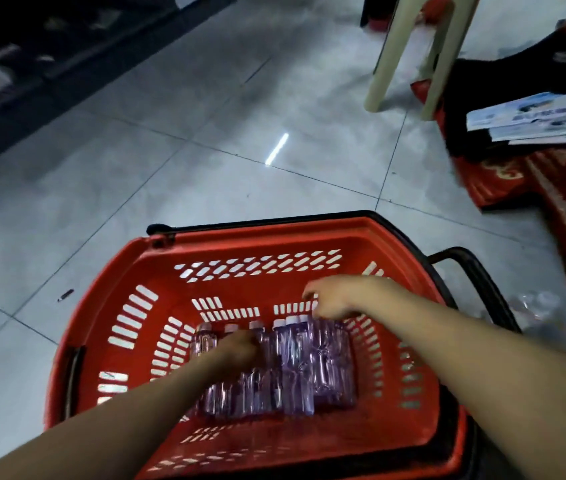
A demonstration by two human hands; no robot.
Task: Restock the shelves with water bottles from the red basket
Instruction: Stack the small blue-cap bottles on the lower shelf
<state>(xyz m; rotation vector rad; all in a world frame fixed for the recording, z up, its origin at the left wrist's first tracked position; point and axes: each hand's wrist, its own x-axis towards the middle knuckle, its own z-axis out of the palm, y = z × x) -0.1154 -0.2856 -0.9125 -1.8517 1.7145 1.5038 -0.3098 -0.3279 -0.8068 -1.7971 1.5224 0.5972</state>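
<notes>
A red basket (240,244) with slotted walls and black handles stands on the tiled floor below me. Several clear purple-tinted water bottles (309,368) with pale caps lie side by side on its bottom. My left hand (240,348) reaches into the basket and rests on the bottles near their necks, fingers curled over one; whether it grips is unclear. Just above the caps at the right end of the row, my right hand (340,296) hovers with its fingers bent and apart. The dark shelves (14,64) run along the upper left.
A beige plastic stool (413,57) stands at the upper right. A red patterned mat (551,188) lies on the right with printed papers (534,116) on dark cloth. A small dark object (66,295) lies on the floor left of the basket.
</notes>
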